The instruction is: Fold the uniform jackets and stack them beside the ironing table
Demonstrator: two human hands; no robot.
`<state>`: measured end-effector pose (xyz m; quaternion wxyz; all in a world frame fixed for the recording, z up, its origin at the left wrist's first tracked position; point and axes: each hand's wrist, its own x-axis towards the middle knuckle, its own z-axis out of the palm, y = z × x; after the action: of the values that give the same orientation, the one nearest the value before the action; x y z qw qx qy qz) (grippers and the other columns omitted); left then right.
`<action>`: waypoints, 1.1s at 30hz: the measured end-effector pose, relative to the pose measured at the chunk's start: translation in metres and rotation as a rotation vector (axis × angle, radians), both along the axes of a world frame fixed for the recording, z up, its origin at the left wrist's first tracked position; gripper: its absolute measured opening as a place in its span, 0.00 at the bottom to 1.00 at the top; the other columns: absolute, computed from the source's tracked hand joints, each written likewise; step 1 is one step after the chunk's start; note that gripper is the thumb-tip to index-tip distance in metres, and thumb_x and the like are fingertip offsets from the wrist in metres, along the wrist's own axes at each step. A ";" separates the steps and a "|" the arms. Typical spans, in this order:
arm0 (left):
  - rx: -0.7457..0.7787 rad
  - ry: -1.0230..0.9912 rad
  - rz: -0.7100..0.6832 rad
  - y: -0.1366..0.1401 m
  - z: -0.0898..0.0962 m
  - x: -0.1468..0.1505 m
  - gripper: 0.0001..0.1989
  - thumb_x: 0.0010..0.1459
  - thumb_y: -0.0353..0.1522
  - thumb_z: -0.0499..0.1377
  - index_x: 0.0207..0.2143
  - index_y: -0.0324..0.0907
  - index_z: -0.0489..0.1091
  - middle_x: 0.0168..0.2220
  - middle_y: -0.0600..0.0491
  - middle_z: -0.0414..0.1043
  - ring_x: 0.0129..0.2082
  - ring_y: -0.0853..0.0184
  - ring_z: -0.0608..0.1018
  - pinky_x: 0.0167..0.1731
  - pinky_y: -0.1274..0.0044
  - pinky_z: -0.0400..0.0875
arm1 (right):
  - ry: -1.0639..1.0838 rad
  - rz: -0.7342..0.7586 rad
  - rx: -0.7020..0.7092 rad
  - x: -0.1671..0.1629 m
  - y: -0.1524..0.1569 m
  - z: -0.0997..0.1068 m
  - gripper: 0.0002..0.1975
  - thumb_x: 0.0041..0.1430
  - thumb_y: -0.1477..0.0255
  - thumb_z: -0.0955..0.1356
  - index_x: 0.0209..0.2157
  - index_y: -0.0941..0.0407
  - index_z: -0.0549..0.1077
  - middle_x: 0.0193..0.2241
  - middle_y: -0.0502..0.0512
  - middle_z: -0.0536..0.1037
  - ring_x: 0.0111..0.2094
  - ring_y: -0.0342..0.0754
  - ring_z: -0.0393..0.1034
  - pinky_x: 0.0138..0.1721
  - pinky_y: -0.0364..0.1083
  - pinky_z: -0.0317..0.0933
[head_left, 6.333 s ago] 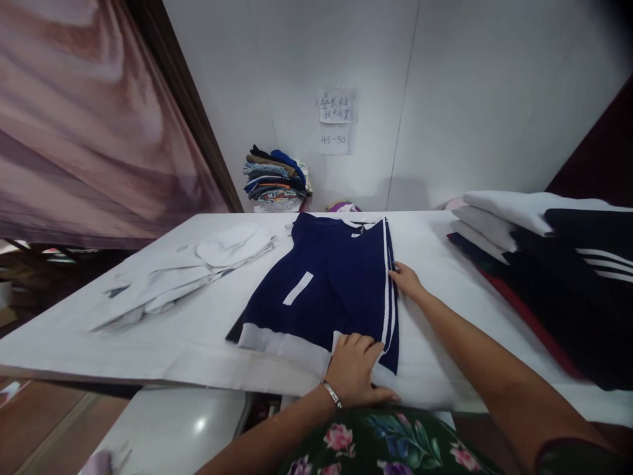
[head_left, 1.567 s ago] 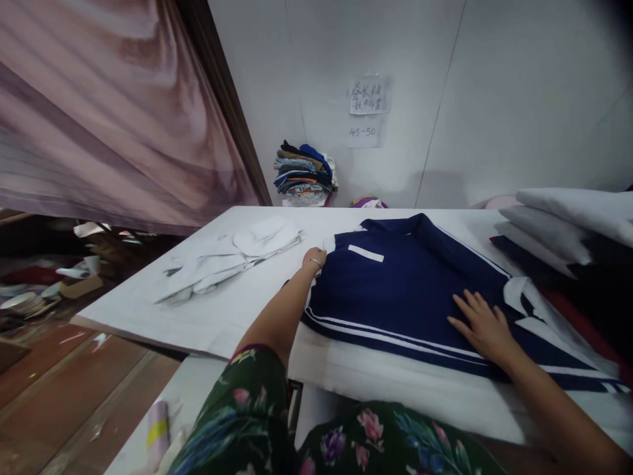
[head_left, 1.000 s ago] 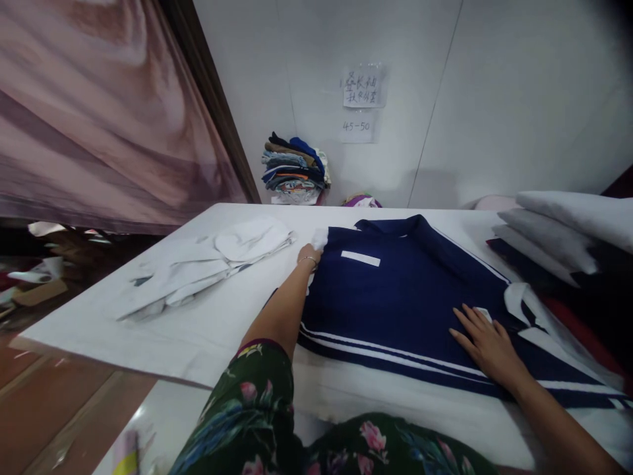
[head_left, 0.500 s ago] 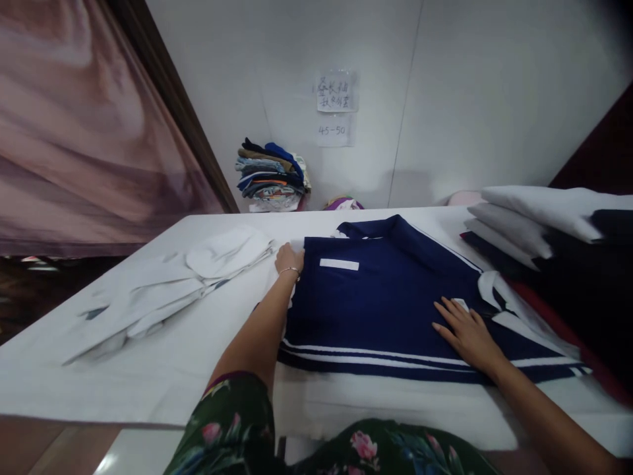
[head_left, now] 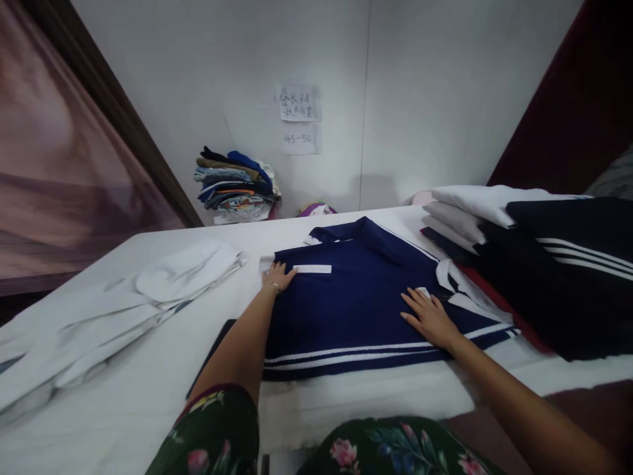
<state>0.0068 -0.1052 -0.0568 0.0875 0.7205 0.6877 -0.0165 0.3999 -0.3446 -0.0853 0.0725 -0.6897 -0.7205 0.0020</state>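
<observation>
A navy blue garment [head_left: 346, 310] with white stripes along its near edge and a white strip on its upper left lies partly folded on the white table [head_left: 133, 264]. My left hand [head_left: 278, 276] rests on the garment's upper left edge, fingers spread, beside the white strip. On the right part of the cloth my right hand [head_left: 430, 318] lies flat, fingers apart, next to a small white patch. A white collar-like piece [head_left: 445, 274] shows at the garment's right side. Dark cloth sticks out at the left, partly hidden by my left forearm.
A crumpled white garment [head_left: 163, 297] lies at the left of the table. Folded clothes form a stack [head_left: 237, 185] against the back wall. To the right is a pile of black, grey and white clothes [head_left: 554, 277]. Paper signs [head_left: 301, 102] hang on the wall.
The view has swung right, so everything sits further left. My left hand has gone from gripping the garment's left edge to lying spread on it. My right hand stays flat on the cloth.
</observation>
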 end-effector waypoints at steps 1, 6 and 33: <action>-0.004 -0.010 0.010 -0.003 0.004 0.003 0.38 0.59 0.53 0.36 0.64 0.40 0.51 0.67 0.47 0.42 0.66 0.56 0.43 0.60 0.55 0.44 | 0.006 0.002 -0.003 0.000 0.000 0.001 0.31 0.63 0.52 0.53 0.62 0.51 0.58 0.63 0.58 0.56 0.64 0.56 0.45 0.60 0.61 0.43; 0.024 -0.014 -0.120 -0.043 0.024 0.036 0.35 0.60 0.52 0.39 0.63 0.43 0.53 0.66 0.47 0.44 0.66 0.56 0.47 0.59 0.54 0.44 | 0.064 -0.002 -0.038 -0.002 0.002 0.007 0.31 0.63 0.52 0.54 0.62 0.51 0.57 0.64 0.58 0.54 0.64 0.56 0.44 0.61 0.62 0.39; 0.080 0.053 -0.397 -0.113 -0.006 0.061 0.33 0.61 0.51 0.41 0.64 0.44 0.51 0.66 0.49 0.45 0.66 0.58 0.48 0.61 0.57 0.43 | 0.007 -0.265 -0.001 0.078 0.000 0.021 0.27 0.63 0.57 0.56 0.60 0.53 0.60 0.63 0.61 0.54 0.64 0.59 0.45 0.58 0.64 0.46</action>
<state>0.0676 -0.2178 -0.0631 0.0358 0.8441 0.5345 -0.0252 0.4776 -0.3449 -0.0647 0.0742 -0.7787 -0.6230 -0.0047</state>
